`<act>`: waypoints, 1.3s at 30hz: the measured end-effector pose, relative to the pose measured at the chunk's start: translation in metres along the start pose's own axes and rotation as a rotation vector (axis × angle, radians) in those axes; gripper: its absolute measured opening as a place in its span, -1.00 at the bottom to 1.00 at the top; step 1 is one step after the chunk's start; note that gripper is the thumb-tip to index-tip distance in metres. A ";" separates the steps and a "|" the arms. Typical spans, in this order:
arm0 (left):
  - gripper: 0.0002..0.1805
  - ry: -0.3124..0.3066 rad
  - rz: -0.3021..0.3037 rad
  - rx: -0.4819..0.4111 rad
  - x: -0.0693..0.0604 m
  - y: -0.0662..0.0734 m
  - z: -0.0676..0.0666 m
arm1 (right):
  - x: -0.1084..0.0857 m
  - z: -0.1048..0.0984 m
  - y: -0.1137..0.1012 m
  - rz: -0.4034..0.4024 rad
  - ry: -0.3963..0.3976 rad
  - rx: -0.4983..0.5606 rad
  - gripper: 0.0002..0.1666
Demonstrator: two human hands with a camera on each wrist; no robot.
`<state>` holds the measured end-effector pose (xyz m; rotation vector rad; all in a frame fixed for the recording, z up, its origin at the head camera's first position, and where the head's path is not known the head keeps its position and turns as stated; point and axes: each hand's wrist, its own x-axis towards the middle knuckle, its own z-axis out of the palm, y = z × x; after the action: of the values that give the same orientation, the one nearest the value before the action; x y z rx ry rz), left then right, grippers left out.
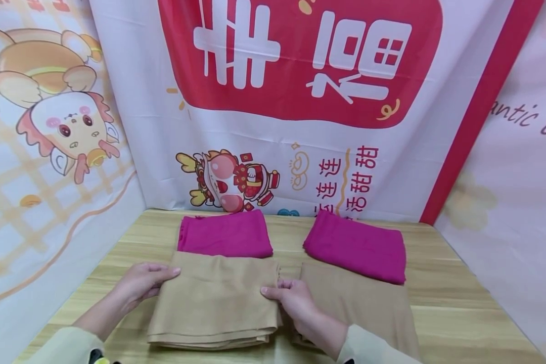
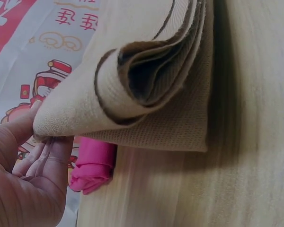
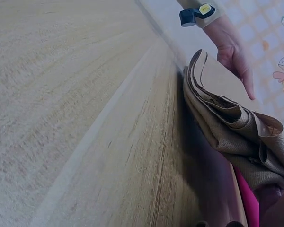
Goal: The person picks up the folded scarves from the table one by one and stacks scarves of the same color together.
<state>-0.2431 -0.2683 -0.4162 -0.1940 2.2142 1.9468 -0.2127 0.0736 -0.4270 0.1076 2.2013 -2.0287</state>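
A folded tan cloth is between both hands, its layers loosely stacked at the near edge. My left hand pinches its far left corner between thumb and fingers. At the right side, my right hand pinches the edge, thumb on top. In the left wrist view the cloth shows rolled inner layers, and its held corner is raised off the table. The right wrist view shows the cloth's layered side, with the right hand partly cut off at the frame's corner.
A second folded tan cloth lies to the right, partly behind the right forearm. Two folded magenta cloths, one left and one right, lie farther back on the wooden table. Printed hangings enclose the table's back and sides.
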 end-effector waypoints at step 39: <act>-0.70 -0.014 -0.034 0.175 0.015 -0.027 -0.005 | 0.004 0.000 0.010 0.048 -0.035 -0.151 -0.52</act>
<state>-0.2524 -0.2766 -0.4454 -0.1901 2.3406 1.7206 -0.2151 0.0743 -0.4375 0.1067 2.2980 -1.8182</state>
